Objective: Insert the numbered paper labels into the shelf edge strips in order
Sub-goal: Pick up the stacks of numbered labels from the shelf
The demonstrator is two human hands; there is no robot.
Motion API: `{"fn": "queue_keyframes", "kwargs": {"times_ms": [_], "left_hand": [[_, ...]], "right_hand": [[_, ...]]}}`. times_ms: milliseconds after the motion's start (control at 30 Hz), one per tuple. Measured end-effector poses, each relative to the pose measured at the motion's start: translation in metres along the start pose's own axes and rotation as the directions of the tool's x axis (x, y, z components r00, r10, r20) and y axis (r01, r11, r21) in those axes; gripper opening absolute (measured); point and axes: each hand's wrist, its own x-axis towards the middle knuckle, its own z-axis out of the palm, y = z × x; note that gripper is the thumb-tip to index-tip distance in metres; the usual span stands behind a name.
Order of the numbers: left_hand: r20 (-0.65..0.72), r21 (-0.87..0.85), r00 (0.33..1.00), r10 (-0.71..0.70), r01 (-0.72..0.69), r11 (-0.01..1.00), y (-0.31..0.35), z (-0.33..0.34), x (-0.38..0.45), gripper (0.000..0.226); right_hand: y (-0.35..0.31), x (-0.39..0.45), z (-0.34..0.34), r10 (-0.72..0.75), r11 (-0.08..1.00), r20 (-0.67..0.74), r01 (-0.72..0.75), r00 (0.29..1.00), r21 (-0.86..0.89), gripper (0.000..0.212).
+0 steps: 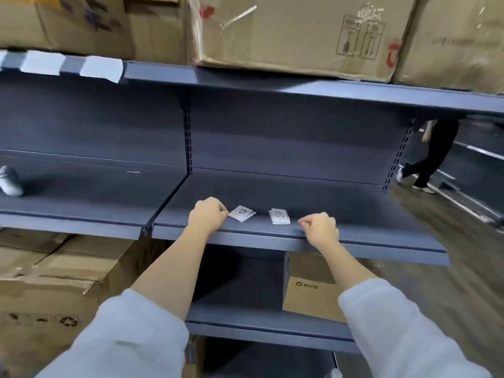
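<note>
Two small stacks of white paper labels lie on the blue middle shelf point(354, 214), near its front edge. The left label stack point(242, 213) shows a handwritten number, the right label stack point(280, 216) reads like "05". My left hand point(208, 216) rests on the shelf with curled fingers, and its fingertips pinch the left stack's corner. My right hand point(320, 227) sits just right of the other stack, fingers curled with nothing visible in them. The shelf's edge strip point(259, 242) below my hands is bare. White labels point(101, 68) sit in the upper shelf's strip at the far left.
Cardboard boxes point(294, 36) stand on the top shelf and more point(54, 282) are stacked at the lower left. A PICO box point(311, 293) sits on the shelf below. A crumpled pale object point(9, 181) lies at the left. A person point(433, 154) walks in the aisle at the right.
</note>
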Motion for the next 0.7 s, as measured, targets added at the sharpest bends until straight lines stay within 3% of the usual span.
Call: {"fn": "queue_keyframes", "kwargs": {"times_ms": [67, 200, 500, 700], "left_hand": [[-0.021, -0.086, 0.998, -0.056, 0.054, 0.995, -0.002, 0.002, 0.018, 0.023], [0.038, -0.148, 0.988, -0.148, 0.152, 0.977, -0.001, 0.008, 0.046, 0.008], [0.061, -0.04, 0.969, -0.239, 0.242, 0.97, 0.003, 0.023, 0.07, 0.031], [0.118, 0.025, 0.962, -0.247, 0.246, 0.969, 0.006, 0.023, 0.075, 0.027]], "right_hand": [[-0.001, 0.014, 0.001, 0.115, 0.988, -0.036, -0.111, 0.993, 0.106, 0.028], [-0.008, 0.038, 0.001, 0.214, 0.955, 0.071, -0.224, 0.974, 0.192, 0.022], [-0.021, 0.061, 0.013, 0.287, 0.951, 0.132, -0.299, 0.949, 0.077, 0.045], [-0.037, 0.066, 0.011, 0.305, 0.949, 0.202, -0.28, 0.931, -0.143, 0.052]]}}
